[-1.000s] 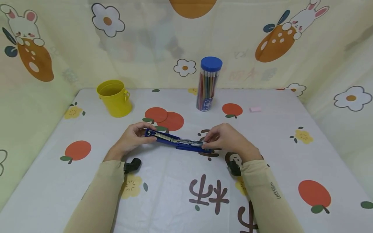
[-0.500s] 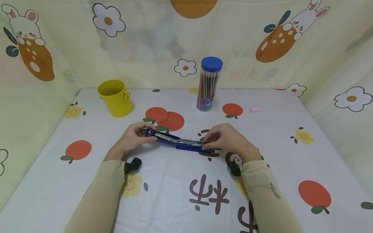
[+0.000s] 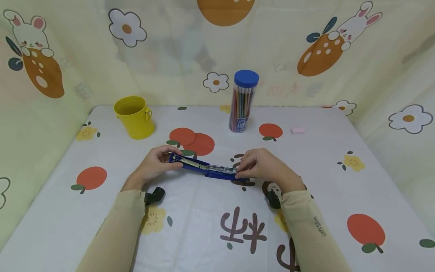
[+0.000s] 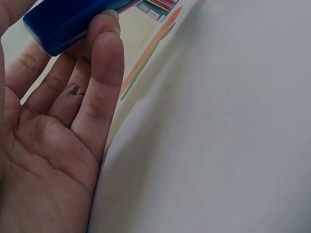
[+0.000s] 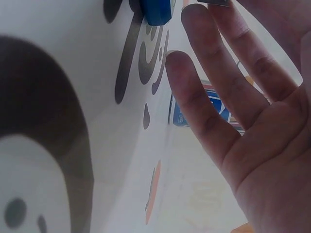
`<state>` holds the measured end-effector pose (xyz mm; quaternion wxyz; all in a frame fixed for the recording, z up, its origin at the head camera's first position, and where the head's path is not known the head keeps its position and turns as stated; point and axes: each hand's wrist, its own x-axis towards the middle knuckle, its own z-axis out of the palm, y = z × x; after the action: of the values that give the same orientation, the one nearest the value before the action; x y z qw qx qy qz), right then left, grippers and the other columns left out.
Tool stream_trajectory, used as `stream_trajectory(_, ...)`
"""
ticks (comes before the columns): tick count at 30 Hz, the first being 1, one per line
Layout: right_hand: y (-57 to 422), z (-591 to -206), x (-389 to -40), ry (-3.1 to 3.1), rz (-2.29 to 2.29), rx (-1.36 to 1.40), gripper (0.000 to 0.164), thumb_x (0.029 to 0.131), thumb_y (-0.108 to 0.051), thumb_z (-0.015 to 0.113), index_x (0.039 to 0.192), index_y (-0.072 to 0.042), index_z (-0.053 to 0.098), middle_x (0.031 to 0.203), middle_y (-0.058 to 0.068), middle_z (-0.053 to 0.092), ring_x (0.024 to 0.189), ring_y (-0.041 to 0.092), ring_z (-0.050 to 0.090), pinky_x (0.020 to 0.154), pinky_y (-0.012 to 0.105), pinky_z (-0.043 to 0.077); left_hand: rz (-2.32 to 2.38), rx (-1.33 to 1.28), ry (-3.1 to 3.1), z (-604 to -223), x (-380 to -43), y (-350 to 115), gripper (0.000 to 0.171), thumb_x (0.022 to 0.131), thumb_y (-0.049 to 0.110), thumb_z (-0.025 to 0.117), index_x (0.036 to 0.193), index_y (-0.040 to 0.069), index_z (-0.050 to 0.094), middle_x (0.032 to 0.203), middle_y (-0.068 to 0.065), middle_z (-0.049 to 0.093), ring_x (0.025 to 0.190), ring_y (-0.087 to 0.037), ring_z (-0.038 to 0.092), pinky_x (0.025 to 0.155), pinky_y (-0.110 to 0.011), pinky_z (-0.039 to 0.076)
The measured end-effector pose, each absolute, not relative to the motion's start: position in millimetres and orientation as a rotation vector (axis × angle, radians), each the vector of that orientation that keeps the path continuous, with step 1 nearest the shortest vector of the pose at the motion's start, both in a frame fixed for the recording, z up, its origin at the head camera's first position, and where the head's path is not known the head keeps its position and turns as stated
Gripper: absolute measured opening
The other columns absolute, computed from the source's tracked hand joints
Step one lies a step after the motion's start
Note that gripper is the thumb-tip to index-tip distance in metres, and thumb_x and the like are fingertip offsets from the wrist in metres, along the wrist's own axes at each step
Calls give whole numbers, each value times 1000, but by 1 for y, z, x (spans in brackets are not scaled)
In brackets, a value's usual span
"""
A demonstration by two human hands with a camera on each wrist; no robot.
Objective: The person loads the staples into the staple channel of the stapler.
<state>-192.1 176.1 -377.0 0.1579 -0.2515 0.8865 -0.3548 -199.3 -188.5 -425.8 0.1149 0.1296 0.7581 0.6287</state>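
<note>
A blue stapler (image 3: pixel 222 176) lies folded wide open over the middle of the table, its metal insides facing up. My left hand (image 3: pixel 154 164) grips its left end between thumb and fingers, and that end is tilted up. In the left wrist view, the blue end of the stapler (image 4: pixel 68 22) rests against my fingertips (image 4: pixel 108 53). At the other end, my right hand (image 3: pixel 263 168) pinches at the metal channel with thumb and forefinger. A metal edge (image 5: pixel 214 2) shows by those fingers in the right wrist view; what exactly they pinch is partly hidden.
A yellow bucket (image 3: pixel 139 126) stands at the back left. Behind the stapler is a clear tube of pencils (image 3: pixel 242 105) with a blue lid. A pink eraser (image 3: pixel 298 130) lies at the back right. The tablecloth (image 3: pixel 190 226) is printed with fruit and flowers.
The head view has tipped slightly, so the scene sits a little lower. Both hands and the stapler keep almost the same pose.
</note>
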Motion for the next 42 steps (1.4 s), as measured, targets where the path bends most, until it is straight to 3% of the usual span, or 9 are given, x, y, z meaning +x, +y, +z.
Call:
stream_trajectory(10,176,-376,-190,2532,-1017,-743,17,79,-19,89,94,-17,83,93,-4,67,80,16,63,69,30,56,1851,375,2215,-425,-199,-188,40,83,5,83,118,1,66,124,-14,59,95,-31,58,79,-25,53)
stream_trajectory(19,178,-376,-187,2484,-1070,-548,59,73,-28,93,125,-15,70,110,3,66,100,22,64,79,35,56,1878,390,2176,-425,-198,-190,43,82,3,83,121,-1,64,123,-15,60,95,-28,61,81,-27,55)
stream_trajectory(29,183,-380,-190,2437,-1166,-548,71,73,-30,93,134,-14,62,112,6,65,104,22,65,80,36,57,2050,570,2052,-421,-200,-184,47,82,-10,77,125,-9,57,118,-14,62,99,-23,64,86,-28,54)
stream_trajectory(35,186,-380,-190,2411,-1224,-533,78,72,-28,93,139,-14,57,113,8,64,104,22,67,77,37,58,2107,703,2052,-405,-199,-161,45,81,-11,77,122,-4,60,110,-12,65,92,-26,62,85,-30,54)
stream_trajectory(39,188,-379,-190,2393,-1262,-546,81,72,-24,93,142,-13,54,114,10,63,103,23,67,78,38,58,2004,749,2164,-390,-198,-136,42,81,-3,81,120,2,65,99,-12,63,87,-29,58,78,-31,52)
stream_trajectory(42,191,-378,-190,2381,-1281,-544,84,72,-23,94,144,-12,52,117,11,63,105,25,66,81,39,58,1855,817,2283,-381,-197,-113,40,83,7,83,120,8,68,95,-8,63,89,-29,55,76,-38,49)
